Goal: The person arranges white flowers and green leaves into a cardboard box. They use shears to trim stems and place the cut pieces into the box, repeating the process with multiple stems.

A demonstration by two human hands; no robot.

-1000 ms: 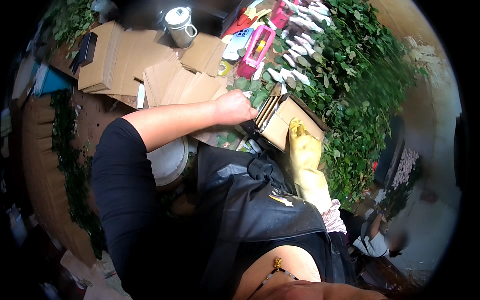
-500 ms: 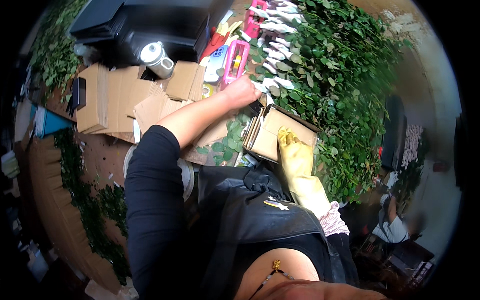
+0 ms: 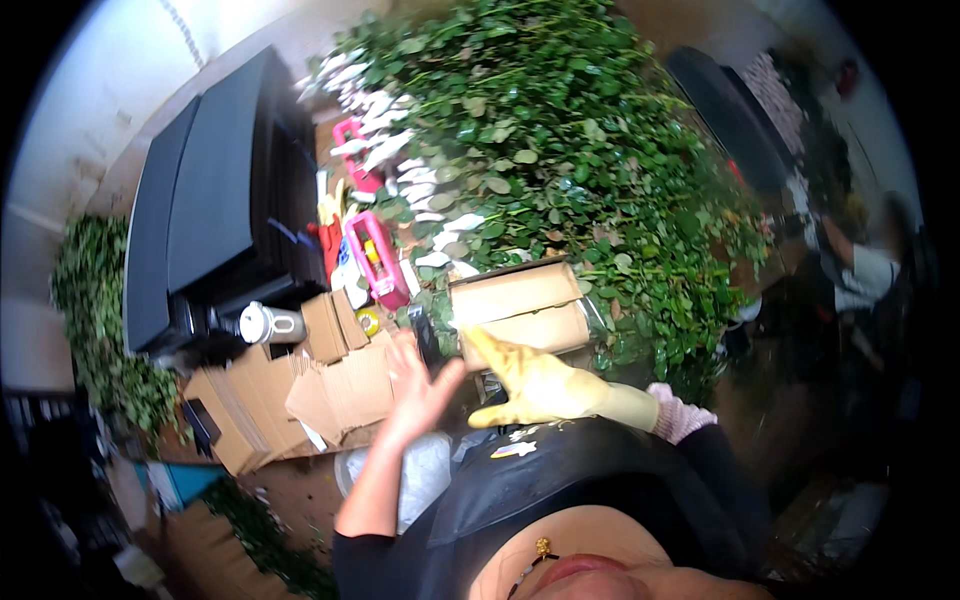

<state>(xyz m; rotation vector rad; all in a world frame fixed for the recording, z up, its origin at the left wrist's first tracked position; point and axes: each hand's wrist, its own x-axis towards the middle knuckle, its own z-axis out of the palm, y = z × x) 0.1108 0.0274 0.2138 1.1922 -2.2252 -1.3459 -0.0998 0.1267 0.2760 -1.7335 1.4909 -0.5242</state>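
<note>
My bare left hand (image 3: 415,378) is raised in front of my chest with its fingers spread and nothing in it. Just beyond its fingertips is a small dark object (image 3: 426,335) that I cannot make out. My right hand (image 3: 535,388), in a yellow rubber glove over a pink cuff, hovers with thumb and fingers apart just below an open cardboard box (image 3: 520,305). The box lies at the edge of a big heap of green leafy stems (image 3: 590,160). White wrapped flower buds (image 3: 385,135) stick out along the heap's left side.
A pink plastic tray (image 3: 375,258) and small coloured items lie left of the box. Flattened cardboard pieces (image 3: 300,385) and a white canister (image 3: 265,322) sit beside stacked black bins (image 3: 215,190). More greenery (image 3: 95,320) is at the far left. Another person (image 3: 860,270) stands at the right edge.
My left hand has pulled back from the pink tray area toward my chest and spread its fingers. The gloved right hand has lifted off the cardboard box. The view has swung up over the greenery.
</note>
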